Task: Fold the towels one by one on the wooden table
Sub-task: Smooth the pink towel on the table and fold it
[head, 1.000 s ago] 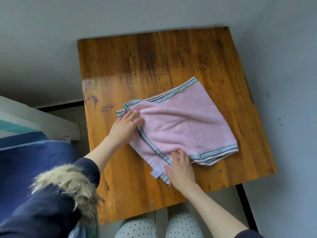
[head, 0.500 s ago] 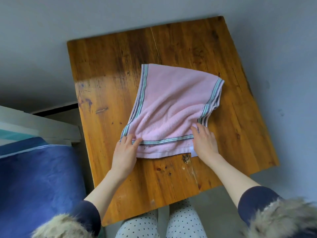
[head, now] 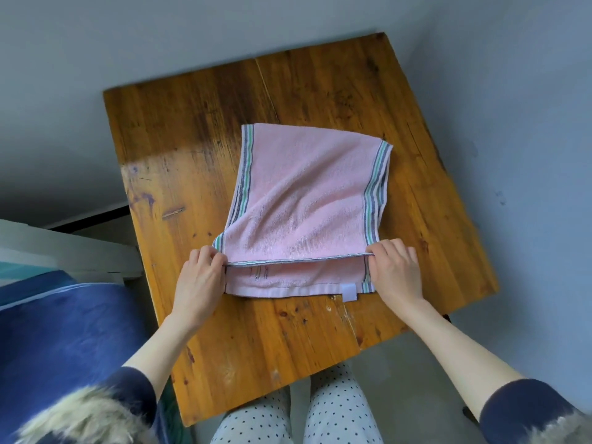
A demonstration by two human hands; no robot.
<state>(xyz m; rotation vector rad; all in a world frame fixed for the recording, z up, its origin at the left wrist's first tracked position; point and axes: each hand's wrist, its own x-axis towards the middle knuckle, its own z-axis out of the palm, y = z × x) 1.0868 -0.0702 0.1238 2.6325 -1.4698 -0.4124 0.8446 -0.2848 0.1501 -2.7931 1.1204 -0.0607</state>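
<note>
Soft, cool daylight leaves a pale glare on the table's (head: 198, 161) far-left boards, shadows stay faint, and wide-angle bending blurs the near corners.

1. left hand (head: 199, 278) lies palm down, its fingers curled and its fingertips pinched together at the near left corner of the towel's (head: 304, 200) upper layer.
2. right hand (head: 394, 270) lies palm down as well, thumb and fingers pinching the near right corner of that same layer.
3. both forearms are bare and reach forward from dark blue sleeves pushed up near the elbows.
4. the two hands sit level with each other, well apart.
</note>
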